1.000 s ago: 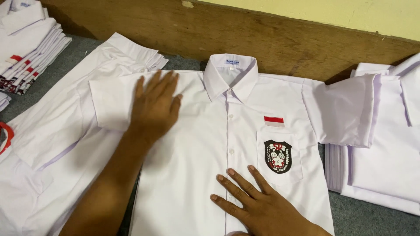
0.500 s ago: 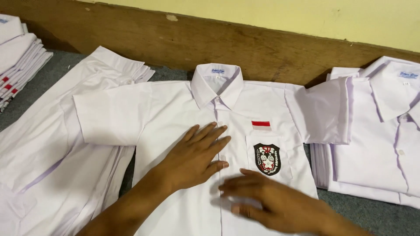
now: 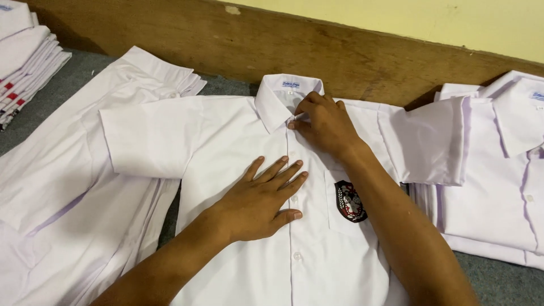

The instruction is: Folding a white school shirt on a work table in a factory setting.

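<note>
Grey carpeted flooring and a worn wooden baseboard under a pale yellow wall frame the work area. At the centre, a white short-sleeved school shirt is laid face up, buttoned, with its collar toward the baseboard. The right hand is seen at the collar's front, its fingertips pinched on the fabric just below the collar opening. The left hand is pressed flat on the button placket at chest height, fingers spread. Just beside that hand, a dark embroidered badge is shown on the chest pocket, partly crossed by the right forearm. To the left, unfolded white shirts are piled flat, and folded ones are stacked in the far corner. On the right, a stack of folded white shirts is overlapped by the laid shirt's sleeve.
</note>
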